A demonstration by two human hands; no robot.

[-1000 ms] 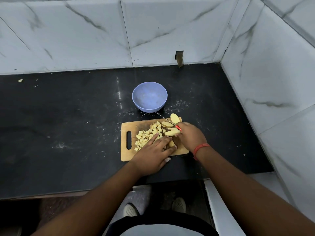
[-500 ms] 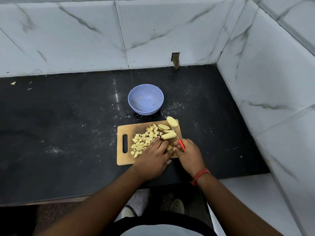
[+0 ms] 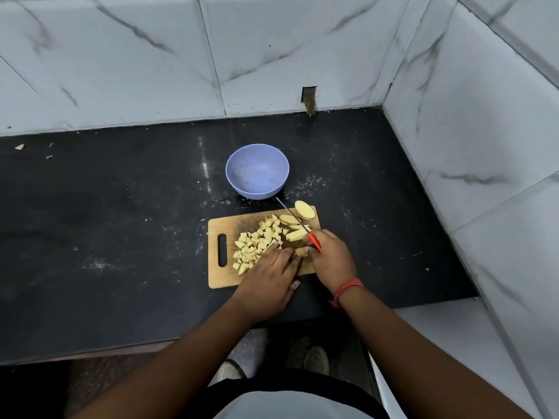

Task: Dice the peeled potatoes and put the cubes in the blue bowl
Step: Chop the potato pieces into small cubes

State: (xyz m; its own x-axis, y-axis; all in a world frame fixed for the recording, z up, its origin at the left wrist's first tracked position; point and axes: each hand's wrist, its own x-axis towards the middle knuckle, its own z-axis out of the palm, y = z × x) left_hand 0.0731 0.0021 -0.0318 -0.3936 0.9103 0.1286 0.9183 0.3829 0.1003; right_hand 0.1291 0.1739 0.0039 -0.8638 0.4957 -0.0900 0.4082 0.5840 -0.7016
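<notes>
A wooden cutting board (image 3: 220, 273) lies on the black counter. A pile of potato cubes (image 3: 257, 243) covers its middle. Uncut potato slices (image 3: 298, 234) and a larger potato piece (image 3: 305, 209) sit at its far right. My right hand (image 3: 331, 258) grips a red-handled knife (image 3: 295, 220), blade pointing toward the blue bowl (image 3: 257, 172). My left hand (image 3: 270, 276) lies fingers-forward on the board and holds down a small potato piece (image 3: 301, 251) between both hands. The bowl stands just behind the board, with no cubes visible inside.
White marble-tiled walls close the counter at the back and right (image 3: 469, 131). The counter's front edge (image 3: 121, 349) runs below my arms. Small scraps (image 3: 19, 146) lie at the far left. Open black counter (image 3: 106, 222) stretches left of the board.
My right hand with the knife has moved back up the board, the blade now reaching toward the bowl. My left hand stays on the potato piece near the board's front.
</notes>
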